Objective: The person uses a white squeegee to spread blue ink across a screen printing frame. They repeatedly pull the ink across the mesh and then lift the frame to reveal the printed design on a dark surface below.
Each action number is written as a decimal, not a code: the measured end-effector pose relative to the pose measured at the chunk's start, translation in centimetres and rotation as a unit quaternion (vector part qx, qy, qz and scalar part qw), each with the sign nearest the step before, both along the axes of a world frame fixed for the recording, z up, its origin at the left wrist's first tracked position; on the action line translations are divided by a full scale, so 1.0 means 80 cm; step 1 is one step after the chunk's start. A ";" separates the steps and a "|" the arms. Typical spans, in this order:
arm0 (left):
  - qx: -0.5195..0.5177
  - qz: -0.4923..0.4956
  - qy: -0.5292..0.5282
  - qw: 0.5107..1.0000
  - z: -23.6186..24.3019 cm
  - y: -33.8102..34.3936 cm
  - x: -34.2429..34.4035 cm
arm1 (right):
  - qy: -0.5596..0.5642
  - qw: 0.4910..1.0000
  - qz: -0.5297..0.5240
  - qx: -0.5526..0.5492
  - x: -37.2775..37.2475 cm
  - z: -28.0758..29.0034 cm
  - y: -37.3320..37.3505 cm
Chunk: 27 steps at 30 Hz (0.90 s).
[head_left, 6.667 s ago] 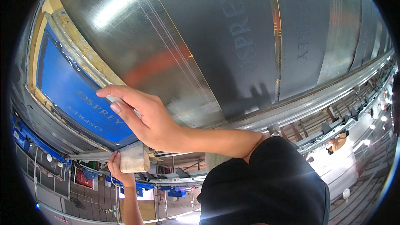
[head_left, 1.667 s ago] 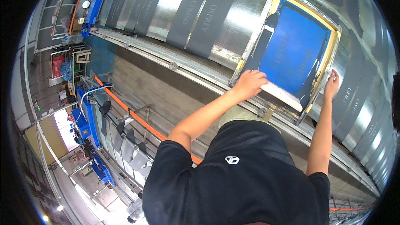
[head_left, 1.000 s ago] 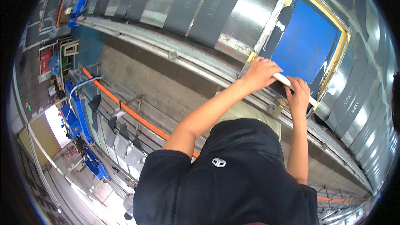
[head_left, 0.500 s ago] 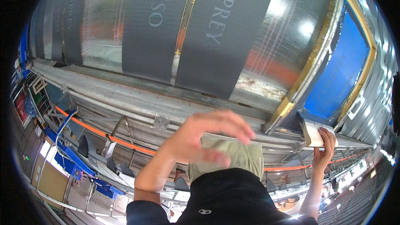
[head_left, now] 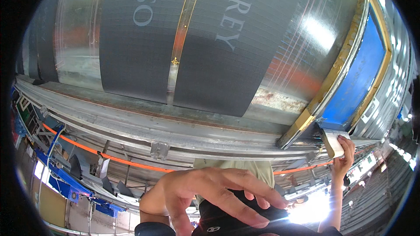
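Observation:
My right hand (head_left: 345,157) grips the pale, broad handle of a squeegee (head_left: 331,143) at the near edge of a printing screen. That screen has a yellowish taped frame (head_left: 307,116) and blue mesh (head_left: 362,76), and lies tilted at the right of the long table. In front of my dark shirt, my left hand (head_left: 218,188) is raised close to the camera, with its fingers apart and nothing in them. Dark grey fabric panels (head_left: 218,61) with pale lettering lie flat on the shiny table top (head_left: 280,98), left of the screen.
A metal rail (head_left: 100,112) runs along the table's near edge, with a clamp-like block (head_left: 160,150) on it. Below runs an orange strip (head_left: 118,158) across metal framework. Blue machinery (head_left: 72,183) stands at the lower left. Ridged metallic sheeting (head_left: 396,78) lies beyond the screen.
My left hand has come down toward my chest and nearer the camera. The right hand keeps its grip on the squeegee. The view has shifted slightly, so the panels appear further left.

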<state>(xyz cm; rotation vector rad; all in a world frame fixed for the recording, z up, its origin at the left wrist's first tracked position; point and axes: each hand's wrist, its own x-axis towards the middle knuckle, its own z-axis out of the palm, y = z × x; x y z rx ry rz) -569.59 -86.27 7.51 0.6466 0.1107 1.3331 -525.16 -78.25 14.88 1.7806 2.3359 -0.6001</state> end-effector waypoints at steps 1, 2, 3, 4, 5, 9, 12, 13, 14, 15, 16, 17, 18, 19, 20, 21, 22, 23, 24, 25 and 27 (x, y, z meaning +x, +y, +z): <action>-0.013 -0.008 -0.011 1.000 0.003 0.000 -0.002 | -0.001 1.000 0.002 0.003 0.000 -0.001 -0.001; -0.026 -0.017 -0.022 0.999 0.005 -0.002 -0.002 | -0.002 1.000 0.004 0.006 0.001 -0.001 -0.002; -0.029 0.029 -0.084 0.996 0.007 -0.004 0.008 | -0.012 1.000 0.010 0.008 0.002 0.001 -0.001; -0.031 0.079 -0.144 0.986 0.012 -0.010 0.026 | -0.020 1.000 0.021 0.010 0.003 0.001 0.002; -0.038 0.108 -0.174 0.978 0.015 -0.011 0.034 | -0.027 0.999 0.027 0.011 0.004 0.000 0.003; -0.039 0.152 -0.066 0.985 0.022 -0.004 0.031 | -0.021 1.000 0.005 0.000 -0.003 0.002 0.003; 0.050 0.128 0.365 0.921 -0.010 0.019 -0.046 | -0.017 1.000 0.013 0.003 -0.004 0.003 0.003; 0.109 0.194 0.530 0.818 -0.035 0.038 -0.058 | -0.020 1.000 0.013 0.009 -0.005 0.002 -0.001; 0.147 0.258 0.675 0.675 -0.058 0.056 -0.072 | -0.021 1.000 0.018 0.011 -0.005 0.002 -0.002; 0.151 0.281 0.776 0.544 -0.059 0.068 -0.074 | -0.023 1.000 0.016 0.011 -0.002 0.001 -0.002; 0.151 0.291 0.857 0.397 -0.059 0.080 -0.076 | -0.024 1.000 0.015 0.011 0.000 0.000 0.001; 0.103 0.199 0.905 0.362 -0.040 0.091 -0.076 | -0.025 1.000 0.014 0.012 0.001 -0.002 0.002; 0.125 0.187 0.915 0.334 -0.045 0.095 -0.078 | -0.022 1.000 0.018 0.009 0.002 -0.001 0.003; 0.149 0.175 0.924 0.306 -0.053 0.105 -0.081 | -0.023 0.999 0.020 0.009 0.003 -0.001 0.004; 0.172 0.163 0.931 0.277 -0.057 0.110 -0.082 | -0.024 0.999 0.022 0.009 0.003 -0.001 0.005; 0.166 0.161 0.932 0.280 -0.054 0.111 -0.080 | -0.025 0.999 0.024 0.009 0.003 -0.001 0.005; 0.161 0.158 0.932 0.284 -0.050 0.113 -0.079 | -0.021 0.999 0.025 0.010 0.002 -0.001 0.005; 0.155 0.156 0.932 0.287 -0.048 0.114 -0.078 | -0.016 0.999 0.028 0.014 0.001 -0.001 0.006; 0.162 0.153 0.933 0.284 -0.048 0.114 -0.077 | -0.011 0.999 0.032 0.017 -0.001 -0.001 0.006; 0.169 0.151 0.933 0.280 -0.048 0.115 -0.078 | -0.007 0.999 0.035 0.020 -0.002 -0.001 0.006; 0.180 0.147 0.934 0.272 -0.048 0.114 -0.080 | -0.003 0.999 0.029 0.021 -0.004 -0.002 0.004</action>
